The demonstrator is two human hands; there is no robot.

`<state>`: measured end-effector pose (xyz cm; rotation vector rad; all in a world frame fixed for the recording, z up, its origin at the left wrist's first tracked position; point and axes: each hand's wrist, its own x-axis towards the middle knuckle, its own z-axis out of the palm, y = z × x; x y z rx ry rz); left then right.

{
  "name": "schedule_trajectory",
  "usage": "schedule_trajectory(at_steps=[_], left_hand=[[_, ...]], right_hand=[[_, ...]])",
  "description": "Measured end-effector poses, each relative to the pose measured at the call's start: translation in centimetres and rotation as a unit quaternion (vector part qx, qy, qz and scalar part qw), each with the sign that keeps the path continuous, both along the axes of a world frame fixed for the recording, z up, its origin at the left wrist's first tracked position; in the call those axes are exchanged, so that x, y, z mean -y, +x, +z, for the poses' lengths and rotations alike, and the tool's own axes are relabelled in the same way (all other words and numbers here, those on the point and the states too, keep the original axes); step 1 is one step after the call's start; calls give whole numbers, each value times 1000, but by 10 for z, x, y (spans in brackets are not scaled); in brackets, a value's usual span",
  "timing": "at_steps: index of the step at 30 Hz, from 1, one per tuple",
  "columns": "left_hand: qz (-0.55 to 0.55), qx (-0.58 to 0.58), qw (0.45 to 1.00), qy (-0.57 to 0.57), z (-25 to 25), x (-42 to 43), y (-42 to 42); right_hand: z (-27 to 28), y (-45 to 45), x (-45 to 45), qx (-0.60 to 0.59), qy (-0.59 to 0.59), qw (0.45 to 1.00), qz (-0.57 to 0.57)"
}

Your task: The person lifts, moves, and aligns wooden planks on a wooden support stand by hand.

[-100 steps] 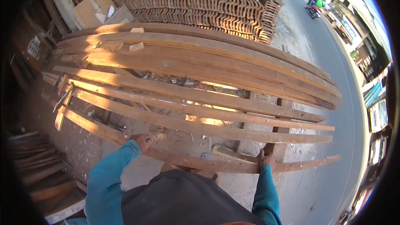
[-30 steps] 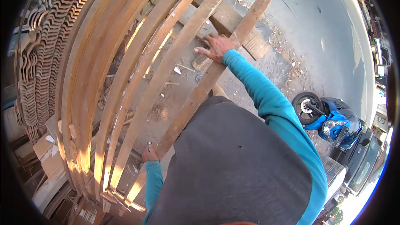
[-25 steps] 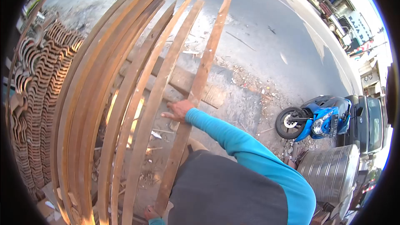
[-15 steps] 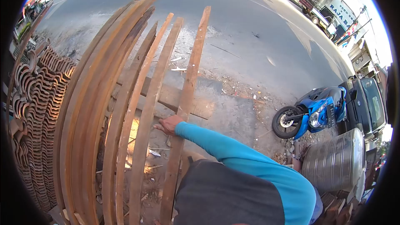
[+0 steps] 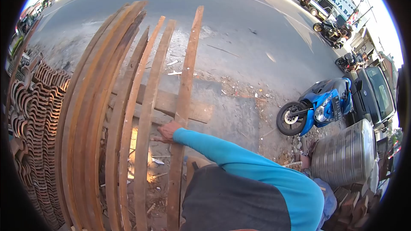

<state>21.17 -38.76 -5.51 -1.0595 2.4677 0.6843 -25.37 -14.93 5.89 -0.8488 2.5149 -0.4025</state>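
My right hand (image 5: 168, 131), in a turquoise sleeve, reaches from the lower right over the rightmost wooden plank (image 5: 187, 81). Its fingers stretch left past the plank's edge, slightly apart, toward the neighbouring plank (image 5: 156, 77); nothing shows between them. Whether the palm presses on the wood cannot be seen. Further left runs a thinner wooden strip (image 5: 136, 87), then a tight bundle of long brown planks (image 5: 92, 98). All lie side by side, lengthwise away from me. A short wide board (image 5: 201, 109) crosses beneath them. My left hand is out of view.
Stacked curved clay tiles (image 5: 40, 141) line the left side. On the right stand a blue motorbike (image 5: 327, 107), a dark vehicle (image 5: 372, 96) and a ribbed metal tank (image 5: 342, 152). The paved road (image 5: 239, 25) runs beyond the planks, with debris along its edge.
The view has shifted a little, moving most of the scene slightly left. My right hand stays at the rightmost plank, and its fingers look more spread. More parked motorbikes show across the road.
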Motion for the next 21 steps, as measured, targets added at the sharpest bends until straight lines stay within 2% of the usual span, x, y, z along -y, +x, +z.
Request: schedule_trajectory(at_steps=[21], left_hand=[[-86,10,996,12,-4,25,-45]], right_hand=[[-16,1,2,-19,-36,999,-6]])
